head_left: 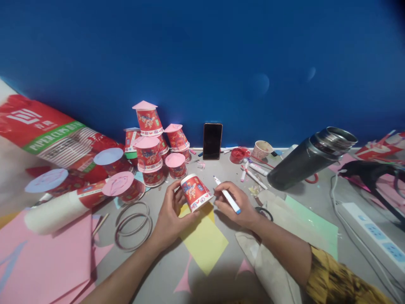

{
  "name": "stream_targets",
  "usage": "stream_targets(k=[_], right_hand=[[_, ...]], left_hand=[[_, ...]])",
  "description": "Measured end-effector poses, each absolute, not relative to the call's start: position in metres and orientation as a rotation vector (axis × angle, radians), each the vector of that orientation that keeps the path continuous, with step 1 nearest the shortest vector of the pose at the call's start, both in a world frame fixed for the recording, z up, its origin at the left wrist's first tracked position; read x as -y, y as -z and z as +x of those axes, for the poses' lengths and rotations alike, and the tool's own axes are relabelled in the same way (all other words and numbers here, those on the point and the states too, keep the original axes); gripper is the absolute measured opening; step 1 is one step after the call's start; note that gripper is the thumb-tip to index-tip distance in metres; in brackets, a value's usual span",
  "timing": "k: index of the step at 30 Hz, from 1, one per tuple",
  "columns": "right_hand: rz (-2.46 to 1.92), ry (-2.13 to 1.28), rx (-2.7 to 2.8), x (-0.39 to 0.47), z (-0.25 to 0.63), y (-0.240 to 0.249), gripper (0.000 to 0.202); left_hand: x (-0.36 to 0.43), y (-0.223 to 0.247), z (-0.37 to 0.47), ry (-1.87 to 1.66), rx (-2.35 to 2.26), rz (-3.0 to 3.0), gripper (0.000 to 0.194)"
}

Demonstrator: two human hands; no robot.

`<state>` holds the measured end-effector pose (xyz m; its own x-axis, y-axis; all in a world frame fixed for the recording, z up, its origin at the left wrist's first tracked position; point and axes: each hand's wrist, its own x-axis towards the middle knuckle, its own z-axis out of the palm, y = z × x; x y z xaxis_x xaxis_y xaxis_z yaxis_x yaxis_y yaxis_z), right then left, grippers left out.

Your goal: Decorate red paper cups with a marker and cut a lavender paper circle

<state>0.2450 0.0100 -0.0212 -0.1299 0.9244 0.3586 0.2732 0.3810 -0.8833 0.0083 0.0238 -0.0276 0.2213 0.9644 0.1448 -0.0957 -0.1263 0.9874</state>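
Cropped sleeve (340, 278), cup (195, 193) interior hidden

Cup (195, 193) left of marker (230, 199), phone (212, 142) behind both

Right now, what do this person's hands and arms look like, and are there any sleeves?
The left hand and right hand are bare, with no gloves. The right arm wears a mustard-yellow sleeve with dark, blotchy markings, ending below the elbow. No sleeve shows on the left forearm.
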Motion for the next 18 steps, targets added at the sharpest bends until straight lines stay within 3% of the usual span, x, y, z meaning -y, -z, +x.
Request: stream_targets(k=[9, 18], right_hand=[[-1.122, -0.699, 1.684, -0.0115, 0.2431, 0.0257, 0.017], [-1.187, -1.014, 1.3, -0.0166, 0.243, 0.017, 0.022]], left_hand=[[-0.0242, 0.027, 0.008, -1.111, -0.89, 1.332, 0.084], [-0.0215, 0.0293, 0.0031, -1.114, -0.909, 1.661, 0.101]])
